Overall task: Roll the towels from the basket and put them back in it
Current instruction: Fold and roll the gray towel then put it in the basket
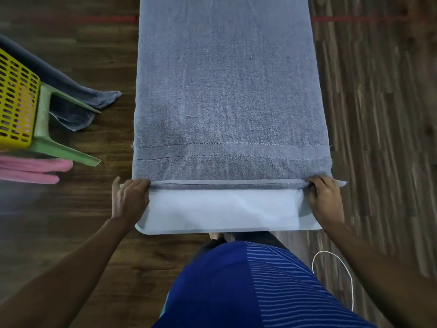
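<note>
Grey terry filled the middle of our view: one long grey towel (227,86) lay flat on the wood-grain floor (378,114), running away from us toward twelve o'clock. We had its near end turned over once, the pale underside showing as a flat band at six o'clock of the towel. To our eye this was the very start of the roll, with nearly the whole length left.

To do it well, we judged, both ends of that fold had to advance together, tight and square to the side edges, or the roll would cone out.

Our left hand (128,200) sat at the fold's nine o'clock end, fingers curled over the turned edge and pinching it, thumb spread beside it. Our right hand (325,200) mirrored it at the three o'clock end, fingers closed around the fold. Neither hand lay flat; each gripped cloth.

Off at nine o'clock stood the yellow basket (16,100) on a green stool (56,147), a dark grey towel (78,91) hanging from it to the floor, pink towels (33,171) below.
</note>
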